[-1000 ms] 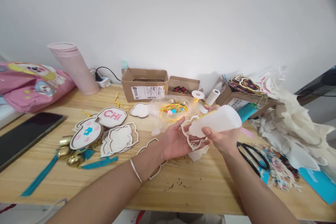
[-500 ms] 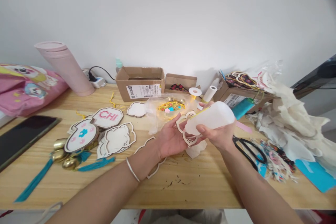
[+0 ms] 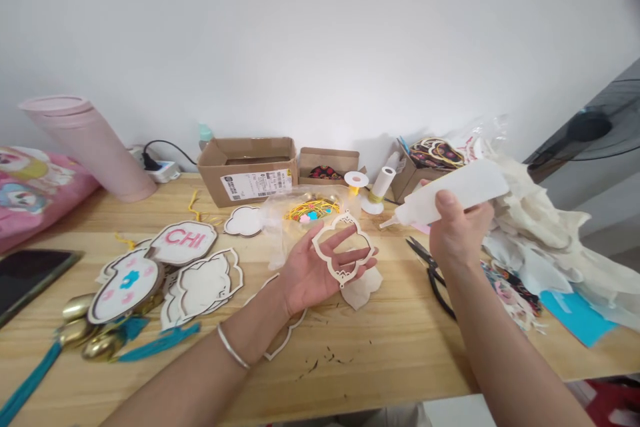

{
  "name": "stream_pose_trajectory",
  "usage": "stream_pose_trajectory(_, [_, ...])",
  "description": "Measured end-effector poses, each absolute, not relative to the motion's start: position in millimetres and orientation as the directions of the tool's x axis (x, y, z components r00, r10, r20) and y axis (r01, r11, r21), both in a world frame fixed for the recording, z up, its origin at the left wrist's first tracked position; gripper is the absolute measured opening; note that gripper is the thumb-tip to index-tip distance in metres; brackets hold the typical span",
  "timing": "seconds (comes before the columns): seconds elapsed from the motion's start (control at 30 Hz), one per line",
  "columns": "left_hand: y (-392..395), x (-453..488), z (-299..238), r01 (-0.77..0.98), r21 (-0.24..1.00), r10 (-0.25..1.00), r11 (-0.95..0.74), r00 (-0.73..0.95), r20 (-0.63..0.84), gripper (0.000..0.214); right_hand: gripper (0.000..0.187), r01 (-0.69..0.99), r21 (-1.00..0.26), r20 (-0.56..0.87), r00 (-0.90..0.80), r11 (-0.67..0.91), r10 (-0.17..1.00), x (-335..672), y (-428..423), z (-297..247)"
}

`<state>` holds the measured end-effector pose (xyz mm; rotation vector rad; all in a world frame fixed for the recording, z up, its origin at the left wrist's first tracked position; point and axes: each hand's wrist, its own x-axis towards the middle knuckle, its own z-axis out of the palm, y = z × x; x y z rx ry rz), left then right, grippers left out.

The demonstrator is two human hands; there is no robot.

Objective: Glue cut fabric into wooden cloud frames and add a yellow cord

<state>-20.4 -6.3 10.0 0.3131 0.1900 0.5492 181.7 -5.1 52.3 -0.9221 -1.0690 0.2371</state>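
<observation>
My left hand (image 3: 310, 275) is palm up with the fingers stretched under a thin wooden frame (image 3: 343, 276), which has a scalloped outline and cut-out ornament at both ends. In my right hand (image 3: 457, 230) is a white glue bottle (image 3: 457, 192), gripped round its body and tilted so the narrow nozzle points down and left. The nozzle is apart from the frame, off to its right. On the table just below the frame lies a cream fabric piece (image 3: 364, 288). Another wooden outline (image 3: 287, 341) is partly hidden by my left forearm.
Decorated plaques (image 3: 184, 240), brass bells (image 3: 103, 345) and teal tassels lie left. Behind stand cardboard boxes (image 3: 210, 177), a bag of yellow cord (image 3: 313, 209) and spools (image 3: 383, 183). Black scissors (image 3: 423, 252), fabric scraps and crumpled cream cloth (image 3: 545, 213) are at right.
My right hand has moved the glue bottle away to the right from above my left palm and turned it, showing its nozzle. The wooden frame is now in full view. The camera view has shifted.
</observation>
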Motion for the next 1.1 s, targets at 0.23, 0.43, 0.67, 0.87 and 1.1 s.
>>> stream_pose_trajectory(0.23, [-4, -15, 5, -0.451, 0.343, 0.503, 0.824, 0.861, -0.076, 0.052, 0.039, 0.333, -0.748, 0.656, 0.502, 0.574, 0.563, 166, -19, 48])
stream_pose_trajectory(0.43, [-3, -13, 4, -0.436, 0.37, 0.498, 0.82, 0.863, -0.087, 0.052, 0.036, 0.382, -0.769, 0.638, 0.415, 0.513, 0.648, 164, -23, 44])
stream_pose_trajectory(0.67, [-3, -12, 2, -0.411, 0.389, 0.474, 0.824, 0.877, -0.078, 0.054, 0.037, 0.358, -0.789, 0.614, 0.426, 0.5, 0.664, 166, -24, 41])
stream_pose_trajectory(0.87, [-3, -13, 0, -0.421, 0.395, 0.482, 0.817, 0.874, -0.066, 0.054, 0.034, 0.366, -0.77, 0.638, 0.411, 0.523, 0.651, 167, -25, 39])
stream_pose_trajectory(1.1, [-4, -14, 3, -0.416, 0.399, 0.489, 0.817, 0.867, -0.096, 0.052, 0.033, 0.36, -0.762, 0.647, 0.418, 0.538, 0.637, 167, -24, 39])
